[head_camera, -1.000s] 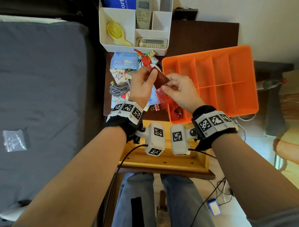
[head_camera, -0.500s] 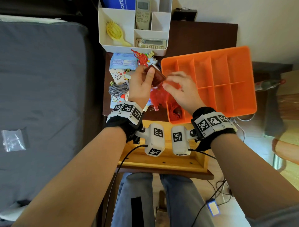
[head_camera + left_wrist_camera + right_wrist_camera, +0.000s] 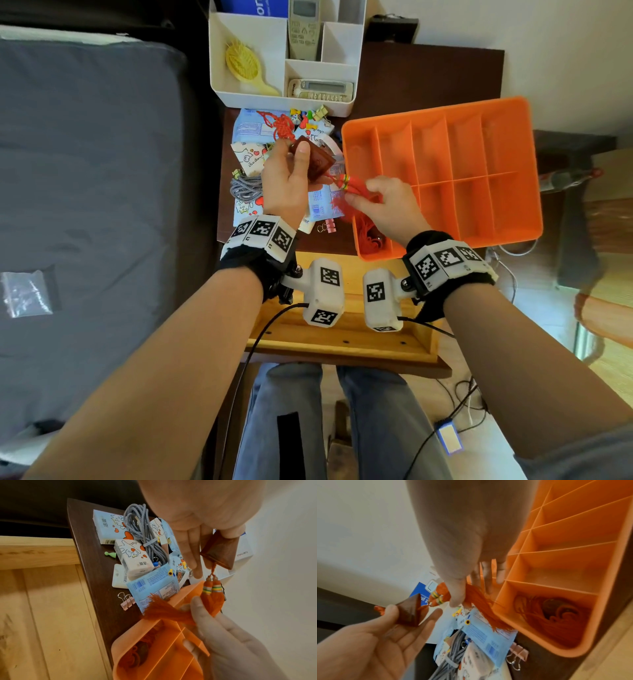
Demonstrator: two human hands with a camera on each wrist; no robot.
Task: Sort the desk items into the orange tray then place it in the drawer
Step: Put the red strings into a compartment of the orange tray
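My left hand [image 3: 301, 156] grips a brown wooden pendant [image 3: 318, 161] above the pile of desk items, thumb on its face. Two red tassels [image 3: 352, 185] hang from the pendant, and my right hand [image 3: 359, 197] pinches them by the near left corner of the orange tray [image 3: 442, 111]. In the left wrist view the pendant [image 3: 221, 550] sits under my thumb and the tassels [image 3: 212, 597] run down to the right hand's fingers [image 3: 197, 605]. The right wrist view shows a second red tasselled ornament [image 3: 553, 615] in the tray's [image 3: 573, 555] near corner compartment.
Tissue packs [image 3: 248, 157], a grey coiled cable [image 3: 245, 188] and a pink binder clip [image 3: 327, 226] lie on the dark desk left of the tray. A white organiser [image 3: 260, 99] stands behind. The wooden drawer [image 3: 342, 339] is open below my wrists. A grey bed [image 3: 85, 171] lies left.
My right hand has slid from the pendant down along the tassels toward me, pulling them straight. The left hand has shifted the pendant slightly away and left.
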